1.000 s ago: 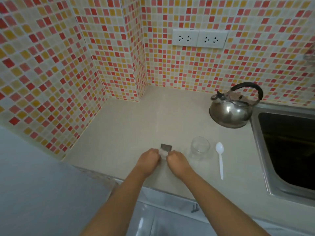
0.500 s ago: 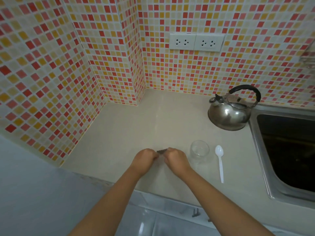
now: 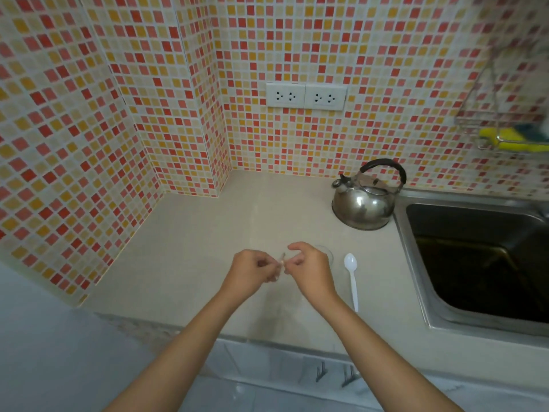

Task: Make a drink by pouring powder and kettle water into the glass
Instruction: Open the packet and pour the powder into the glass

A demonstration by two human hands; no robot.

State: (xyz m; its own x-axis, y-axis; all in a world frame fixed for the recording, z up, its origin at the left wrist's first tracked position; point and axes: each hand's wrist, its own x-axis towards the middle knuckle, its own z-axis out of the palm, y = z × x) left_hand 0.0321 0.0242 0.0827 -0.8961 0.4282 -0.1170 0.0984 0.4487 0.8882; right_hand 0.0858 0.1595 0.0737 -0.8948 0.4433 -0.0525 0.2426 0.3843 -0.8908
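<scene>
Both forearms reach in over the counter [image 3: 193, 248] edge, wrists level. Left hand [image 3: 252, 273] and right hand [image 3: 310, 270] pinch the small sachet [image 3: 281, 261] between them, fingers curled. Glass [image 3: 328, 254] mostly hidden behind right hand. Spoon [image 3: 352, 278] just right; kettle [image 3: 364, 200] beyond, by the sink [image 3: 416, 263].

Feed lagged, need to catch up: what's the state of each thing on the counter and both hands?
left hand: pinching the sachet
right hand: pinching the sachet
powder sachet: held between both hands, blurred
glass: upright, mostly hidden
plastic spoon: lying flat, untouched
kettle: upright, handle raised
</scene>
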